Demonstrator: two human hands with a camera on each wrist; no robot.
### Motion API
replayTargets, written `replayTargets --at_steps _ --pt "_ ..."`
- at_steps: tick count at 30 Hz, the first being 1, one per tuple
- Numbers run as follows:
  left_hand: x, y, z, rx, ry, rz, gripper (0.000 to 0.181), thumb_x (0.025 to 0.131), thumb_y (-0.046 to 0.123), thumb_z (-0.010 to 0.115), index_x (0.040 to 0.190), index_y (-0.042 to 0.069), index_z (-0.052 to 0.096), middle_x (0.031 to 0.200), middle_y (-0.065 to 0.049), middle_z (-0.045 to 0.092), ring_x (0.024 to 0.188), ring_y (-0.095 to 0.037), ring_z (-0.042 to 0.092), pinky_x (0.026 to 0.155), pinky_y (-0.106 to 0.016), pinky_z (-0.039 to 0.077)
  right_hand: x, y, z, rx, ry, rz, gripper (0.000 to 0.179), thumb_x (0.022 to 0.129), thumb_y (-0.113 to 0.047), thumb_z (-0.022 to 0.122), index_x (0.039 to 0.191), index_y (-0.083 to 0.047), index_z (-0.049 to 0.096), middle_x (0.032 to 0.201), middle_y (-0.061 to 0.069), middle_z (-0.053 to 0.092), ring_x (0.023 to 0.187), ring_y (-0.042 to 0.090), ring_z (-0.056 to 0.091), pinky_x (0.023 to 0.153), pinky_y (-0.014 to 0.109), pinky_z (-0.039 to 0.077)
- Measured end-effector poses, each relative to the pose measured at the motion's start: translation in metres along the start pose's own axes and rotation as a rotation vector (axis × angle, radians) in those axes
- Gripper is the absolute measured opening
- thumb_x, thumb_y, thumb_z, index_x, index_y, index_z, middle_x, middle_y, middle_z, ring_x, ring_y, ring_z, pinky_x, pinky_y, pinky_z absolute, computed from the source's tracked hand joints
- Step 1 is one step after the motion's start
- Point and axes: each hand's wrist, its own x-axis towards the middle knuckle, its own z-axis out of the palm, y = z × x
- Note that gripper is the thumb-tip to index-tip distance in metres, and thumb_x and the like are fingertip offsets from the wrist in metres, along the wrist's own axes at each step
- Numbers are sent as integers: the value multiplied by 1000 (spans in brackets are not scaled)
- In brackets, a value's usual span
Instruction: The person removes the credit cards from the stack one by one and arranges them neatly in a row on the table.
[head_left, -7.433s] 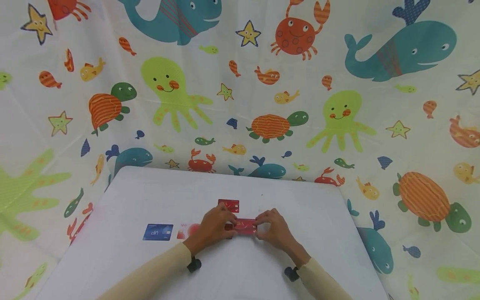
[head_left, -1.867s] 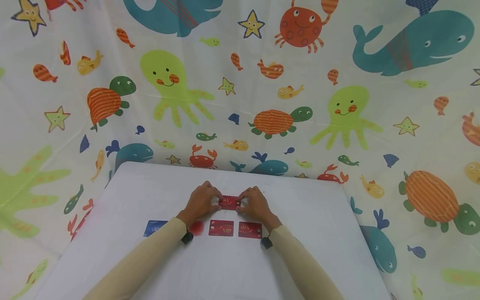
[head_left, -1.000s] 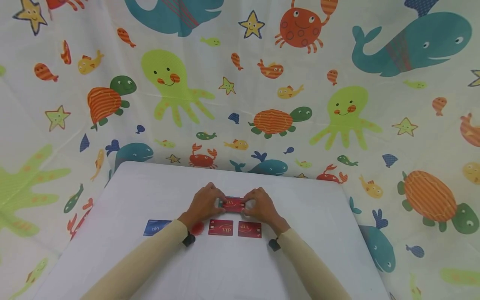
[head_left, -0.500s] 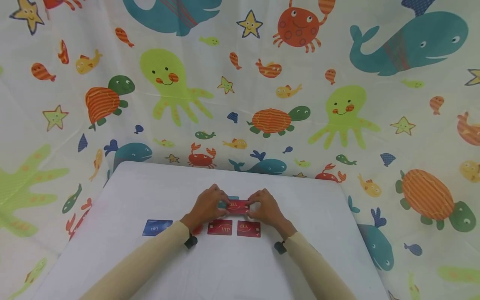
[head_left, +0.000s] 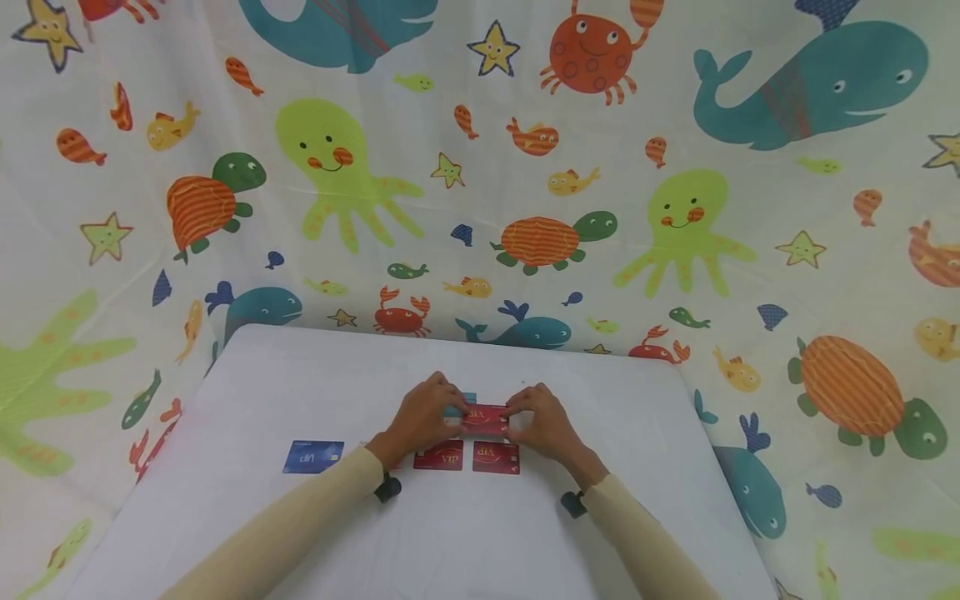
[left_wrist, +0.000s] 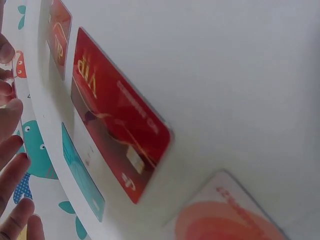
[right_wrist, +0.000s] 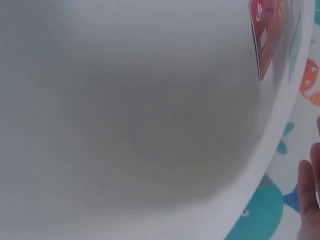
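Note:
Both hands pinch a red VIP card [head_left: 486,419] by its short ends, my left hand [head_left: 427,417] at the left end and my right hand [head_left: 546,423] at the right. The card appears raised off the white table. Just behind it lies a teal card [head_left: 471,398], partly covered by the left fingers in the head view. Nearer me, two red VIP cards [head_left: 438,457] [head_left: 497,457] lie side by side. A white card with a red-orange design [left_wrist: 220,220] shows in the left wrist view; my left wrist mostly hides it in the head view.
A blue VIP card [head_left: 313,457] lies at the left end of the near row. Behind the table's back edge [head_left: 570,353] hangs a curtain [head_left: 360,275] printed with sea animals. A small dark camera sits on each wrist.
First the hands held a red card at the row's right end, where one now lies. Then they took the red card behind and moved it right and towards me, uncovering the teal card.

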Motion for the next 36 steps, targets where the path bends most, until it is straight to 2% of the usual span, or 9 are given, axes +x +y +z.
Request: replayTargets --at_steps 5,9,17,25,30,36 --pt "-1 6 1 6 22 12 34 79 42 94 107 25 86 111 7 79 107 -10 59 92 -33 60 -6 4 -5 2 12 -38 31 79 -30 96 108 -25 85 115 -6 72 114 14 57 98 43 54" --pt "-1 12 2 -5 13 6 34 80 43 94 108 25 86 112 8 79 106 -8 59 92 -31 60 -12 9 -8 24 18 -64 31 80 -27 95 108 -24 85 114 -6 73 112 13 57 96 41 54" --pt "-1 24 3 -36 -2 26 35 80 42 94 108 25 86 112 7 79 105 -9 60 88 -31 61 -24 16 -13 29 48 -95 32 79 -28 95 109 -23 85 114 -5 74 112 15 58 93 48 59" --pt "-1 35 7 -70 -18 46 33 81 40 93 109 25 86 112 8 79 106 -10 59 86 -31 61 -35 20 -20 52 56 -71 34 76 -29 97 108 -27 85 112 -12 71 109 11 58 93 43 61" --pt "0 40 13 -82 -37 41 33 81 41 93 110 27 85 113 11 78 107 -7 58 85 -26 59 -41 26 -24 43 58 -67 33 76 -29 97 107 -28 85 112 -13 72 109 10 58 92 41 60" --pt "3 46 20 -71 -63 51 36 81 42 93 111 24 85 113 8 79 106 -9 58 83 -26 59 -46 33 -27 33 48 -52 32 77 -29 97 107 -29 85 113 -13 72 110 9 58 92 39 58"
